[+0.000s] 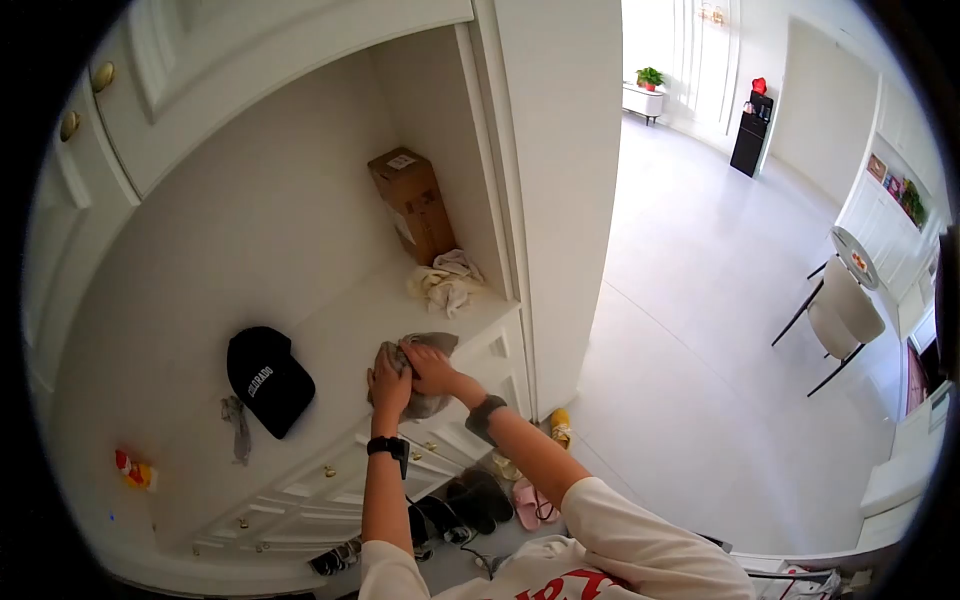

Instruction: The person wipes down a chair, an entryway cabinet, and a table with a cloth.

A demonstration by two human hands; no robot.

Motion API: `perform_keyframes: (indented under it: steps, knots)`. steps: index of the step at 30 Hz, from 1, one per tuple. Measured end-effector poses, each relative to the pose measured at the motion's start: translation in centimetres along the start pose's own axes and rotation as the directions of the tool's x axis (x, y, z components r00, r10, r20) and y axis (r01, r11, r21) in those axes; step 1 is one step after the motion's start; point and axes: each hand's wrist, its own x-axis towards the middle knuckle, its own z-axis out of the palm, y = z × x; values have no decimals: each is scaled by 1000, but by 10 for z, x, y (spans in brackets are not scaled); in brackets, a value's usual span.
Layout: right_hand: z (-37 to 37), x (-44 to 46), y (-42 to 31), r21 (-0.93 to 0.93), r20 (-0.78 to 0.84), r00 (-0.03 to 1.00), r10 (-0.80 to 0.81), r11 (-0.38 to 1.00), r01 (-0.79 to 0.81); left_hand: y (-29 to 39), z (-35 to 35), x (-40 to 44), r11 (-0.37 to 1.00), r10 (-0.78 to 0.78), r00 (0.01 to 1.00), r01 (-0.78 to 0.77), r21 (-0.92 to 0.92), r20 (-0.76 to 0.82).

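A grey cloth (432,404) lies bunched on the white surface (345,350), directly beneath the fingers of the left hand (391,385) and right hand (432,368) — both touching it, though whether they grip it cannot be told.

The cloth (428,405) at the centre of the frame is greyish brown. Toward the left, the cap (268,378) is black with white lettering. Above centre, the carton (415,208) is brown with a white label, and the crumpled fabric (446,287) below it is cream. The cabinet (335,340) is white, its knobs (103,77) gold. At the bottom, the shirt (630,540) is off-white with red lettering, the slippers (528,508) pink.
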Motion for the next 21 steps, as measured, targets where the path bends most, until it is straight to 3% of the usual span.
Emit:
perform_keyframes:
  steps: [4, 6, 10, 13, 16, 19, 21]
  knots:
    - [-15, -19, -9, -93, 90, 992, -89, 991, 98, -4, 0, -29, 995, 90, 996, -90, 46, -1]
    - [-10, -32, -10, -209, 32, 986, -163, 964, 166, -8, -2, -48, 993, 117, 993, -117, 11, -2]
    - [-19, -40, -25, -285, 66, 971, -229, 929, 238, -25, 8, -73, 973, 232, 958, -228, 43, -170]
    - [0, -22, -21, -250, 161, 959, -234, 930, 269, -39, 14, -84, 982, 189, 946, -177, 66, -263]
    - [3, -3, -33, -61, 221, 887, -406, 902, 428, -68, 13, -90, 955, 158, 968, -101, 278, -192]
    - [16, 12, -73, 138, 297, 848, -438, 899, 416, -87, -15, -109, 960, 164, 949, -91, 264, -268]
    - [37, 18, -92, 134, 341, 821, -459, 888, 440, -114, -24, -119, 974, 141, 933, -71, 214, -330]
